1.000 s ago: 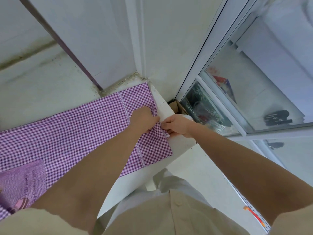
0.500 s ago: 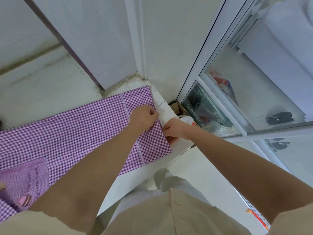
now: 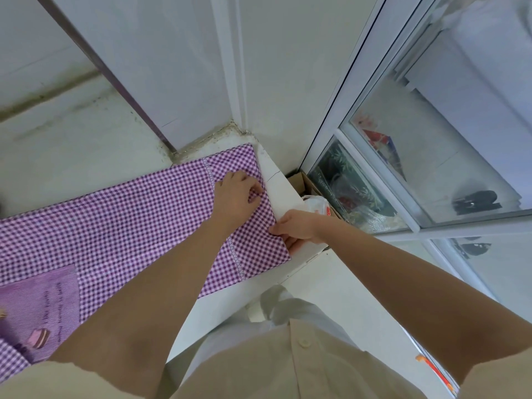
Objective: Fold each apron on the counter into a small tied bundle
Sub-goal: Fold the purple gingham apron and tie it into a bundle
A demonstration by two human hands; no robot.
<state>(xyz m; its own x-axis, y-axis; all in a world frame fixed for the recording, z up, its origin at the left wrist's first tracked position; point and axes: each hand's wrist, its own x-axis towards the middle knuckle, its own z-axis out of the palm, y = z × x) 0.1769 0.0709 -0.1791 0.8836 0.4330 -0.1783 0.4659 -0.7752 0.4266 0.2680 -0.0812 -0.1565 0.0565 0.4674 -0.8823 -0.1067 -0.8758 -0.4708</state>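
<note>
A purple-and-white checked apron [image 3: 121,226] lies spread along the white counter [image 3: 282,191], with a plain purple pocket patch [image 3: 37,309] at its left end. My left hand [image 3: 237,197] rests on the apron's right end, its fingers pinching the cloth near the edge. My right hand [image 3: 298,227] grips the same right edge a little nearer to me, fingers curled under the hem. A white embroidered band [image 3: 233,251] runs across the cloth just left of both hands.
White wall panels meet in a corner [image 3: 239,125] behind the counter. A glass-fronted cabinet [image 3: 417,156] stands to the right, with a cardboard box [image 3: 302,180] and a plastic bag [image 3: 316,204] wedged beside the counter's end. White floor lies below.
My hands have spread apart along the apron's right edge: the left moved farther away, the right came nearer to me. The right fingers now curl under the hem.
</note>
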